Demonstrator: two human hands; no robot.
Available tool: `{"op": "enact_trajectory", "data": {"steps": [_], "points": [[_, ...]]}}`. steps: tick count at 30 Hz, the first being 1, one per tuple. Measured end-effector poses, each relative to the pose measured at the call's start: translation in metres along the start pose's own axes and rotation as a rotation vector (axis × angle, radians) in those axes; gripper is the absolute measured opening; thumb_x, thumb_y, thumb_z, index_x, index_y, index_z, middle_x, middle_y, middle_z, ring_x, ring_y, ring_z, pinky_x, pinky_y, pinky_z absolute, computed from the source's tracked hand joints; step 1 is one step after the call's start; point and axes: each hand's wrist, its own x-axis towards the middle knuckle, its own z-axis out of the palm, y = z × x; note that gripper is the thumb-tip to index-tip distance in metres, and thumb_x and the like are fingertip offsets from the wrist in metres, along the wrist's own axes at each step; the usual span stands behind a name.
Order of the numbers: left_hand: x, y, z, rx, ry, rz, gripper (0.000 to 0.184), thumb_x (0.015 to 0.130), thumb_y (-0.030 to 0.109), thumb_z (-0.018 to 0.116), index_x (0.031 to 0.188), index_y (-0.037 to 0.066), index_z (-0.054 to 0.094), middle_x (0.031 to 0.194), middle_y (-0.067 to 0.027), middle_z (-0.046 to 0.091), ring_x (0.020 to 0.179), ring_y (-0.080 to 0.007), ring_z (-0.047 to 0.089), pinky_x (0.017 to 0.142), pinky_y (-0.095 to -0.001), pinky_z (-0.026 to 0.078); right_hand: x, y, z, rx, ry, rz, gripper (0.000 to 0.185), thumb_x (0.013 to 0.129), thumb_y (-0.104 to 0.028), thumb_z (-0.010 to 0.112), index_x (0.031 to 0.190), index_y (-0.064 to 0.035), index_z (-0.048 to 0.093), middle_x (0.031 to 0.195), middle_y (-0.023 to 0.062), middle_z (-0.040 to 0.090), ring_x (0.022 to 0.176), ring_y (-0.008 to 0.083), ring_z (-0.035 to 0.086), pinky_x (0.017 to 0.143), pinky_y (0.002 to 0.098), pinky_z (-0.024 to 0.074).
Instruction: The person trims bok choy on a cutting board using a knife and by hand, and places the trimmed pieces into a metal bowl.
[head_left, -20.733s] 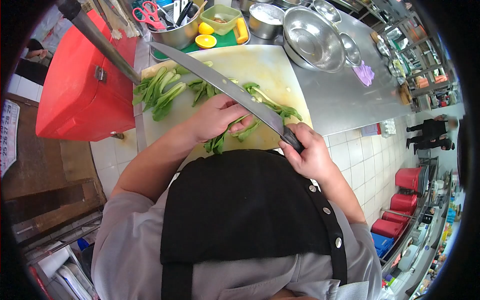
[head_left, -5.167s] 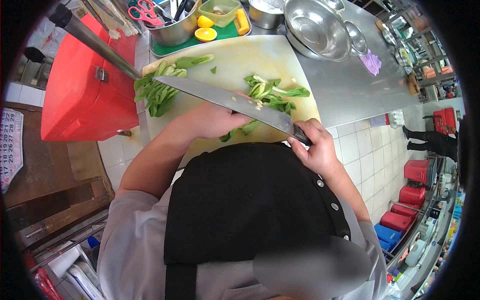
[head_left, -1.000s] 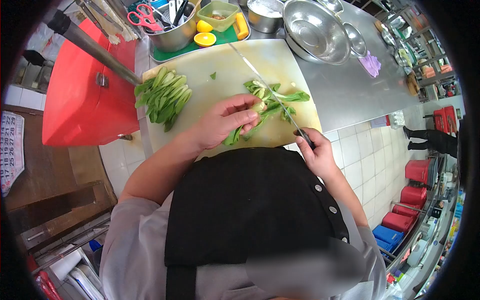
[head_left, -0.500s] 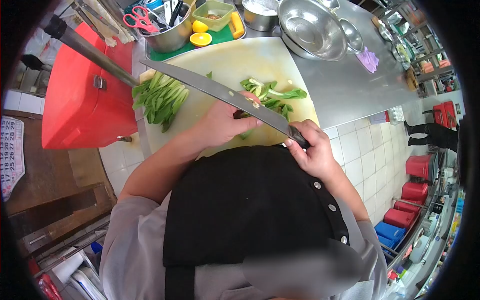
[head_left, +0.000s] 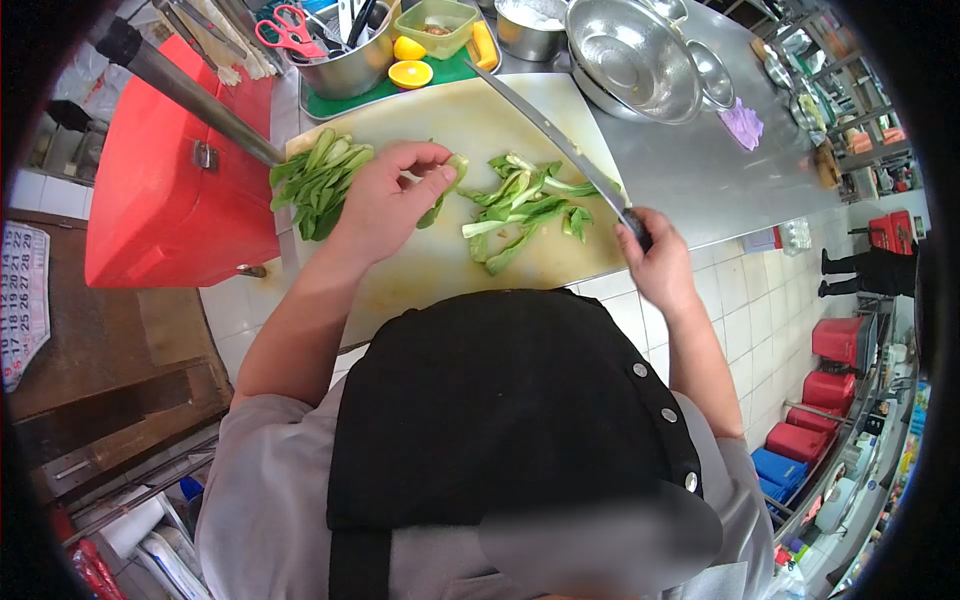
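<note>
My left hand pinches a small green leafy vegetable over the middle of the cutting board. In my right hand is the black handle of a long knife, whose blade slants up and left above the board's right side. A pile of green leafy stalks lies at the board's left end, just left of my left hand. Between my left hand and the knife, loose leaves and pale stalks are spread on the board.
Behind the board stand a steel pot of tools, a cut orange on a green tray and large steel bowls. A red cooler is at the left. A person's dark legs show far right.
My left hand has moved left, away from the loose leaves, with a vegetable piece in it. The knife has swung off my left hand to the right, its tip now pointing toward the tray.
</note>
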Motion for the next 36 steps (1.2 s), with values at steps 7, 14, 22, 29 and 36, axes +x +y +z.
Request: {"op": "enact_trajectory", "data": {"steps": [7, 14, 22, 29, 36], "points": [[0.007, -0.018, 0.004, -0.427, -0.201, -0.301, 0.029, 0.098, 0.017, 0.068, 0.124, 0.004, 0.060, 0.097, 0.0006, 0.062, 0.083, -0.0079, 0.056, 0.074, -0.0241, 0.047, 0.059, 0.007, -0.004, -0.265, 0.012, -0.216, 0.033, 0.090, -0.026, 0.070, 0.117, -0.0067, 0.068, 0.107, 0.0172, 0.070, 0.095, 0.0385, 0.068, 0.084, 0.0457, 0.0553], [0.007, -0.007, 0.025, -0.583, -0.249, -0.386, 0.030, 0.099, 0.017, 0.068, 0.125, 0.006, 0.057, 0.099, -0.0013, 0.061, 0.086, -0.0091, 0.058, 0.074, -0.0258, 0.048, 0.044, -0.082, 0.022, 0.508, -0.257, -0.272, 0.020, 0.090, -0.014, 0.074, 0.107, -0.0034, 0.072, 0.093, 0.0112, 0.071, 0.082, 0.0193, 0.068, 0.076, 0.0312, 0.0549], [0.010, 0.006, 0.028, -0.590, -0.204, -0.397, 0.028, 0.099, 0.022, 0.069, 0.119, 0.005, 0.061, 0.093, -0.0011, 0.063, 0.081, -0.0087, 0.061, 0.072, -0.0261, 0.050, 0.028, -0.112, 0.038, 0.482, -0.345, -0.240, 0.016, 0.092, -0.011, 0.074, 0.102, 0.0007, 0.070, 0.082, 0.0024, 0.068, 0.071, 0.0077, 0.060, 0.067, 0.0256, 0.0514], [0.009, 0.006, 0.028, -0.365, -0.269, -0.273, 0.027, 0.099, 0.024, 0.069, 0.113, 0.002, 0.070, 0.090, 0.0013, 0.068, 0.074, -0.0069, 0.059, 0.068, -0.0242, 0.049, 0.040, -0.099, 0.031, 0.807, -0.583, 0.061, 0.015, 0.098, -0.010, 0.066, 0.107, 0.0011, 0.070, 0.089, -0.0031, 0.066, 0.076, 0.0042, 0.057, 0.069, 0.0223, 0.0473], [0.011, 0.007, 0.021, -0.348, -0.304, -0.338, 0.028, 0.100, 0.024, 0.065, 0.114, 0.001, 0.071, 0.089, -0.0007, 0.069, 0.075, -0.0092, 0.060, 0.070, -0.0263, 0.050, 0.036, -0.095, 0.033, 0.872, -0.563, 0.042, 0.015, 0.098, -0.009, 0.064, 0.108, 0.0009, 0.071, 0.092, -0.0001, 0.070, 0.081, 0.0054, 0.060, 0.074, 0.0239, 0.0506]]}}
